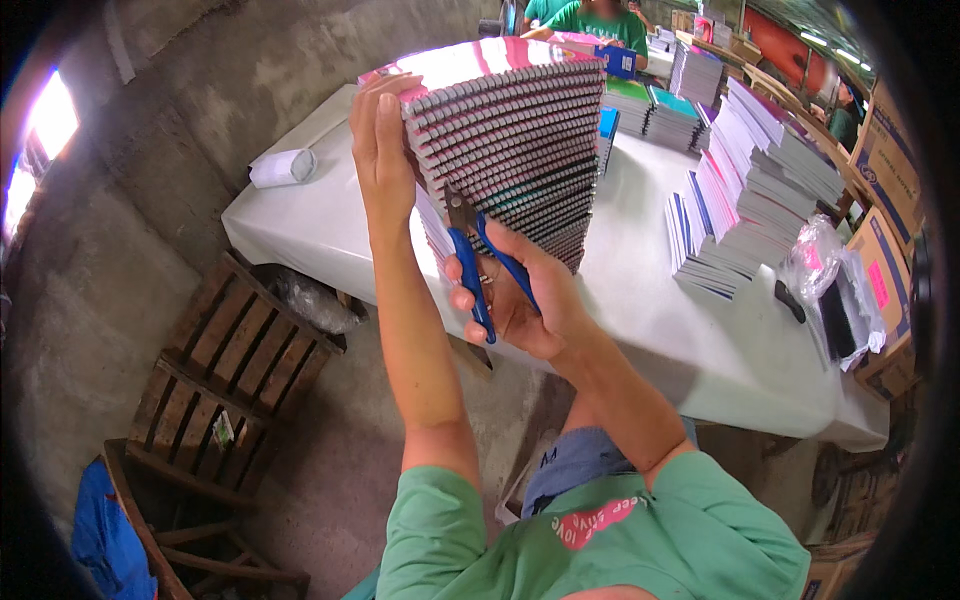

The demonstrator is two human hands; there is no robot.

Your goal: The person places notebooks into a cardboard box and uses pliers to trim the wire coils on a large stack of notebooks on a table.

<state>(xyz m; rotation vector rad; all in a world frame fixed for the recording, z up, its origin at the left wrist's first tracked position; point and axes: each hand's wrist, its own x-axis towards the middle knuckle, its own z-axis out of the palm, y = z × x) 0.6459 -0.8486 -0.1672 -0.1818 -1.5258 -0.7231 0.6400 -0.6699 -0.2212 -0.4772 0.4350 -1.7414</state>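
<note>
A tall stack of spiral notebooks point(510, 140) stands on the white-covered table point(640, 240), its wire-bound edges facing me. The top notebook has a shiny pink cover point(480, 62). My left hand point(383, 135) rests against the upper left corner of the stack, fingers stretched along its side and over the top edge. In my right hand point(530, 295) are blue-handled pliers point(490, 265), gripped with the handles spread. Their dark jaws point(460, 208) are at the left end of the bindings, around the middle of the stack. Whether the jaws touch a wire I cannot tell.
A leaning pile of unbound page blocks point(750, 180) stands on the table's right, beside clear plastic point(812, 255) and cardboard boxes point(885, 150). More notebooks point(670, 115) sit farther back, near a person in green point(600, 25). A white roll point(283, 168) lies left; a wooden slatted chair point(215, 370) stands below.
</note>
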